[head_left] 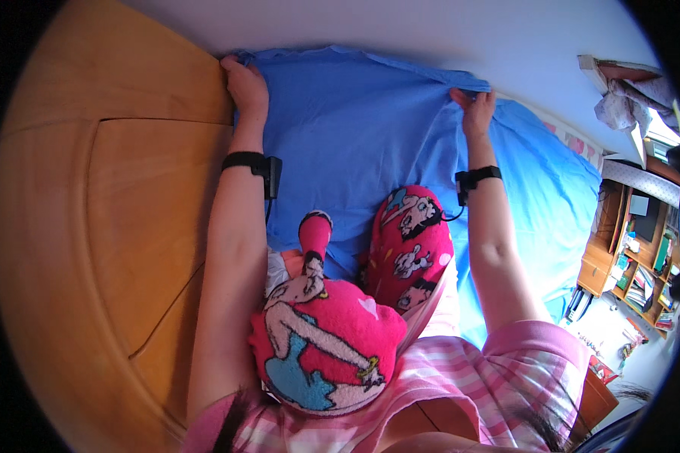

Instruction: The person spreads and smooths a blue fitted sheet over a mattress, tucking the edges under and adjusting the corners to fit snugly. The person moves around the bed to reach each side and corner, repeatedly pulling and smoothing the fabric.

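A blue bed sheet (pixel 355 113) spreads over a bed against the wall, with soft wrinkles across it. At its far left corner, beside the wooden panel, my left hand (pixel 247 84) is closed on the sheet's edge; some fingertips are hidden in the cloth. Farther right along the same far edge, my right hand (pixel 476 115) grips the sheet, its fingers partly under a fold. Both arms stretch forward, each with a black strap and small device at the wrist. My knees, in pink patterned trousers (pixel 412 249), rest on the sheet.
A large wooden panel (pixel 159 174) borders the bed on the left. A pale wall (pixel 400 30) rises beyond the far edge. Light patterned bedding (pixel 563 130) shows past the sheet at the right. Farther right stands a wooden shelf unit (pixel 598 264) with books and small items.
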The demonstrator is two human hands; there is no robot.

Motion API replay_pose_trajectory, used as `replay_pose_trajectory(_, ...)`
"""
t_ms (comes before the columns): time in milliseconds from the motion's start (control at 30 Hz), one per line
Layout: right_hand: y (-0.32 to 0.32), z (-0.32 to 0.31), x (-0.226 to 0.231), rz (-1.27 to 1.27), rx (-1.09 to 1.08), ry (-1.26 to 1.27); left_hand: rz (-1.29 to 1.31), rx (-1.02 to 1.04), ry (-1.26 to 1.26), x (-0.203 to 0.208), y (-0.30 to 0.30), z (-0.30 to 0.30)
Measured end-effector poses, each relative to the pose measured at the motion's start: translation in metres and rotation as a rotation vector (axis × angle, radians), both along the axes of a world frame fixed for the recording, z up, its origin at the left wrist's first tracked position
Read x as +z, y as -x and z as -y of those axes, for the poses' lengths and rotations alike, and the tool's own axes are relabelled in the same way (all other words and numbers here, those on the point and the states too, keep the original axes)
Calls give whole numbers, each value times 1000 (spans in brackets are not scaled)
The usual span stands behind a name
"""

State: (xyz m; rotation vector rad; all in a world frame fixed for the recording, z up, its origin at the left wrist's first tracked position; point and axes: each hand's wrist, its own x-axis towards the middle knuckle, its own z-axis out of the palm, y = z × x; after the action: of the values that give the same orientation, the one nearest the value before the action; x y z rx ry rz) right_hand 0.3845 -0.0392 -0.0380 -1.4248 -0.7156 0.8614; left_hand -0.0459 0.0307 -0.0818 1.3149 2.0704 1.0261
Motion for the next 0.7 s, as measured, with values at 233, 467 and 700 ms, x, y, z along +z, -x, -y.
replay_pose_trajectory(233, -48, 37, 51, 915, 217, 130, -129, -67, -407, 56, 14, 36)
replay_pose_trajectory(467, 16, -82, 50, 810, -111, 17, -298, -243, -14, 82, 27, -51)
replay_pose_trajectory(700, 334, 96, 2, 1029, 1429, 482, -706, -267, -426, 16, 36, -150)
